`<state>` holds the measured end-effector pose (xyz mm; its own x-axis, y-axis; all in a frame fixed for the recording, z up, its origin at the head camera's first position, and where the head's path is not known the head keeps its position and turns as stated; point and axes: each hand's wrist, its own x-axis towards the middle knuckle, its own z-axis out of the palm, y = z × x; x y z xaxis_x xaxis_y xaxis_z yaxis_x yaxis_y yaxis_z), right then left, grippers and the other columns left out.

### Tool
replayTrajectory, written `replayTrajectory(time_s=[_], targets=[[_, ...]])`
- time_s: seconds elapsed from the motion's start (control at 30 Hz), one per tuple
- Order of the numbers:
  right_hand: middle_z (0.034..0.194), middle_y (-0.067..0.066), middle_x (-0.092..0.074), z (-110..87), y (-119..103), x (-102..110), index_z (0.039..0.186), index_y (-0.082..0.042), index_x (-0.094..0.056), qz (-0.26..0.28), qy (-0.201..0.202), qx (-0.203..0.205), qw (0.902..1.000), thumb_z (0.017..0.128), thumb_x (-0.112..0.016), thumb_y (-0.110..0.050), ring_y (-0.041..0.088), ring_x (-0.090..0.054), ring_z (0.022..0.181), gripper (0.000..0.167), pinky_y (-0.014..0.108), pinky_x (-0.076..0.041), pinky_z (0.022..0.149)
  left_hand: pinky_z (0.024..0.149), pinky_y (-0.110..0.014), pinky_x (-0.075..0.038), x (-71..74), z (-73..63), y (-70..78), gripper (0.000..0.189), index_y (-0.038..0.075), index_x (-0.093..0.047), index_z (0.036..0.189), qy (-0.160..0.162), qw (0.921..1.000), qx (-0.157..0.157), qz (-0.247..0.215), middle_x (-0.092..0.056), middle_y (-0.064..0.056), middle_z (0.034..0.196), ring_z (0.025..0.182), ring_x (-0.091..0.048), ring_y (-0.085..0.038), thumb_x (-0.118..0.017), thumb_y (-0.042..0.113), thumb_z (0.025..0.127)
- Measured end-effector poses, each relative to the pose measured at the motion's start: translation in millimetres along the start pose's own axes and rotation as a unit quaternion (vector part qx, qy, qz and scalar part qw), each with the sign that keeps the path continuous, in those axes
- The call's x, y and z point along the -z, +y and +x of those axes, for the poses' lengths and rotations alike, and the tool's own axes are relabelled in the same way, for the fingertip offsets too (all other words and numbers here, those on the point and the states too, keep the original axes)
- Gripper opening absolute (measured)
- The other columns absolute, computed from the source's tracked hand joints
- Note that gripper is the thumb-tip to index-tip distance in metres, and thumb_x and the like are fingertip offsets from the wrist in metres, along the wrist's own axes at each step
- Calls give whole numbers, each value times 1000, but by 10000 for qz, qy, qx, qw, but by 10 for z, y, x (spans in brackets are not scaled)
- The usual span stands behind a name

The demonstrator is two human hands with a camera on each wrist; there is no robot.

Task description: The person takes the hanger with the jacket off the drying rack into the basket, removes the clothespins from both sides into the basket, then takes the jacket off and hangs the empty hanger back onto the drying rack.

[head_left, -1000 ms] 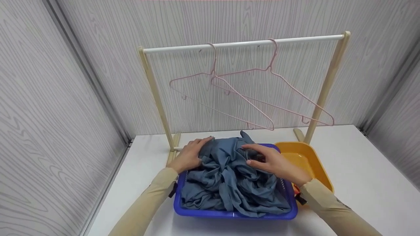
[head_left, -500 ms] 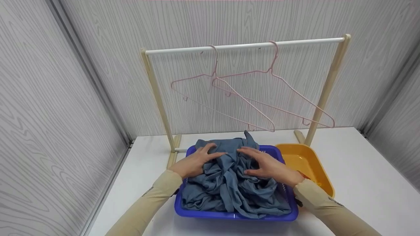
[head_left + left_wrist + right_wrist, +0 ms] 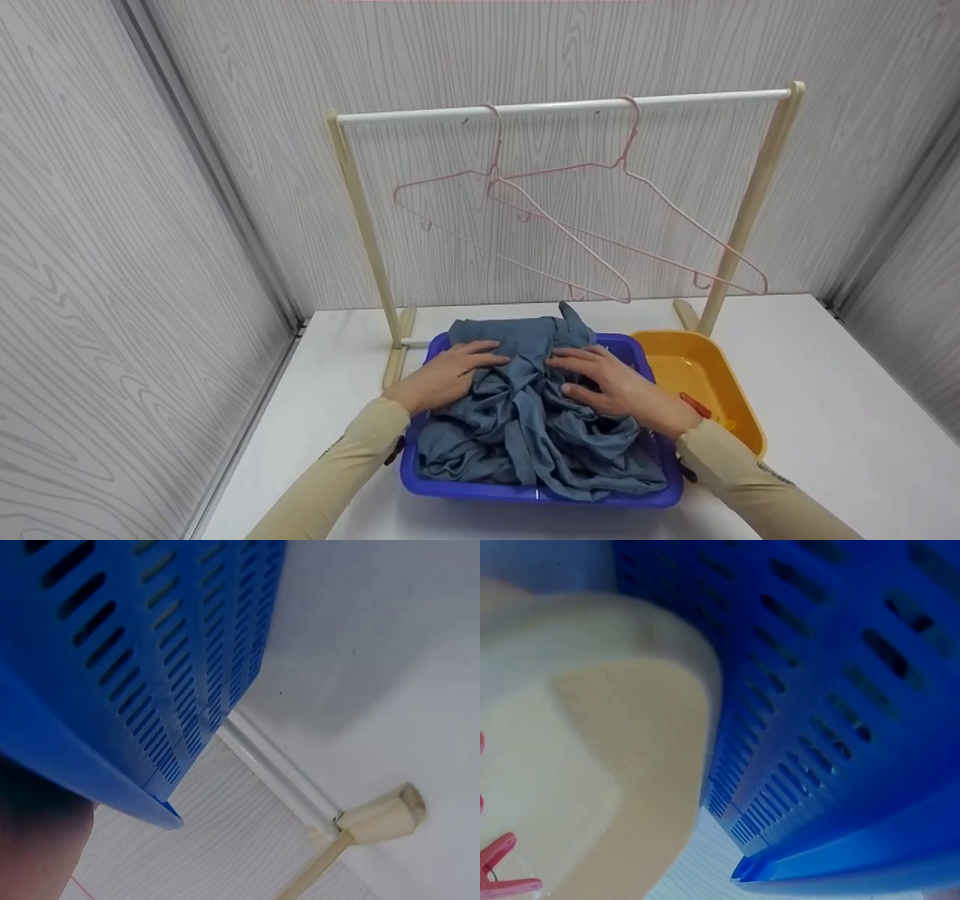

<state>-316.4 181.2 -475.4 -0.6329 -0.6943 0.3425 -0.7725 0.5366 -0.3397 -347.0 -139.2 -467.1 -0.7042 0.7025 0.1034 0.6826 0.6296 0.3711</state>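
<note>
A crumpled grey-blue cloth garment [image 3: 525, 420] fills a blue plastic basket [image 3: 472, 491], and its far part lies over the back rim. My left hand [image 3: 442, 375] rests on the garment's left side with fingers extended toward the middle. On the other side my right hand [image 3: 619, 386] lies over the cloth, fingers extended and thumb apart. Neither hand grips the fabric. In the left wrist view, part of the left hand [image 3: 45, 840] shows below the basket's slotted wall [image 3: 172, 637]. The right wrist view looks along the opposite slotted wall [image 3: 780, 712], with the cloth hidden.
Behind the basket stands a wooden rack with a white bar [image 3: 555, 107]. Two pink hangers, one left [image 3: 559, 225] and one right [image 3: 682, 214], hang from it. An orange tray [image 3: 739, 397] beside the basket holds a red clothespin [image 3: 695, 405] and something yellow.
My left hand has come inward and toward me from the garment's far left. The right hand has shifted slightly nearer. The garment's far edge looks more spread, and the red clothespin shows more.
</note>
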Motion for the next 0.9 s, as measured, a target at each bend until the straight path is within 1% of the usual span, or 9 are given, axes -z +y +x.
replayTrajectory(time_s=[0.07,0.13,0.2,0.27,0.37,0.47,0.57,0.73,0.9], targets=[[153,12,-39,-12,-25,-15,147,-14,-47,34,72,-72,9999,102,-53,-32,38,-35,137,49,63,-28,106,114,-55,-17,-6,5,11,43,33,-43,149,22,9995,77,-319,-30,1,158,145,-25,-28,-33,33,107],[158,11,-29,-15,-54,-27,152,-17,-38,120,28,-192,9997,103,-51,-34,38,-26,142,53,64,-25,107,113,-56,-19,-17,7,28,48,39,-35,152,-21,9989,161,-446,-27,1,159,145,-23,-28,-34,49,105],[161,9,-21,-17,-78,-41,156,-20,-30,204,-120,-318,9992,104,-49,-36,37,-19,145,58,64,-21,109,112,-57,-20,-36,15,50,56,44,-26,153,-137,9991,222,-343,-22,1,161,146,-21,-29,-35,61,100],[163,8,-15,-24,-92,-53,158,-23,-23,294,-364,-437,9979,104,-47,-38,36,-13,147,60,64,-19,110,112,-59,-21,-64,27,73,61,47,-22,153,-292,9993,228,-91,-18,1,162,146,-20,-31,-35,66,97],[164,7,-10,-41,-91,-79,159,-25,-19,302,-786,-530,9950,105,-42,-42,36,-8,147,61,65,-17,110,112,-59,-21,-114,40,111,64,47,-20,154,-587,9973,189,386,-14,0,163,146,-18,-32,-34,69,96],[164,7,-9,-56,-73,-113,159,-27,-18,271,-1079,-534,9924,106,-38,-44,37,-5,147,59,66,-15,110,111,-59,-21,-159,35,145,63,46,-22,154,-838,9937,219,705,-13,0,163,146,-18,-33,-32,70,96],[164,6,-10,-70,-44,-145,158,-27,-19,172,-1194,-479,9915,106,-37,-44,38,-5,147,58,67,-14,109,110,-62,-22,-196,20,173,62,48,-23,153,-947,9905,312,946,-13,1,163,146,-19,-34,-31,70,96],[163,8,-13,-114,-18,-204,158,-26,-22,-137,-1421,-412,9889,106,-36,-45,41,-8,146,57,68,-16,108,110,-62,-22,-262,-12,208,57,52,-22,151,-1133,9817,463,1457,-12,4,163,146,-18,-33,-32,68,97],[162,10,-17,-150,-16,-281,158,-25,-24,-536,-1683,-373,9836,106,-35,-46,43,-13,145,57,67,-22,107,111,-61,-21,-306,-40,244,54,52,-24,151,-1361,9755,574,1633,-14,5,163,146,-19,-33,-36,62,99]])
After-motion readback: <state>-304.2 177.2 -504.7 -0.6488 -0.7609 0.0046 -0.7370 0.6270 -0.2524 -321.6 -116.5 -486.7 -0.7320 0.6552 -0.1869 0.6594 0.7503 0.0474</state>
